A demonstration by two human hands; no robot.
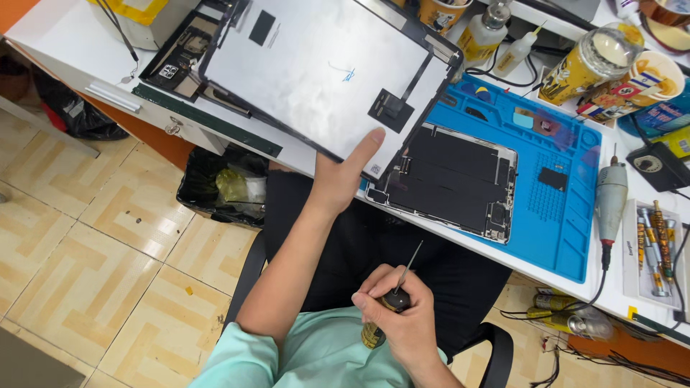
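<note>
The large white-backed tablet screen panel (323, 68) runs past the top edge and covers part of the black open device (188, 54) behind it, plus a corner of the opened silver tablet body (453, 179). The left hand (343, 176) hides its fingers beneath that panel. The yellow-and-black screwdriver handle (377, 323) is mostly buried in the right hand (402, 316).

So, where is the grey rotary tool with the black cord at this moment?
In the head view, the grey rotary tool lies on the white table's right side, between the blue silicone mat and the tray of screwdriver bits.
</note>
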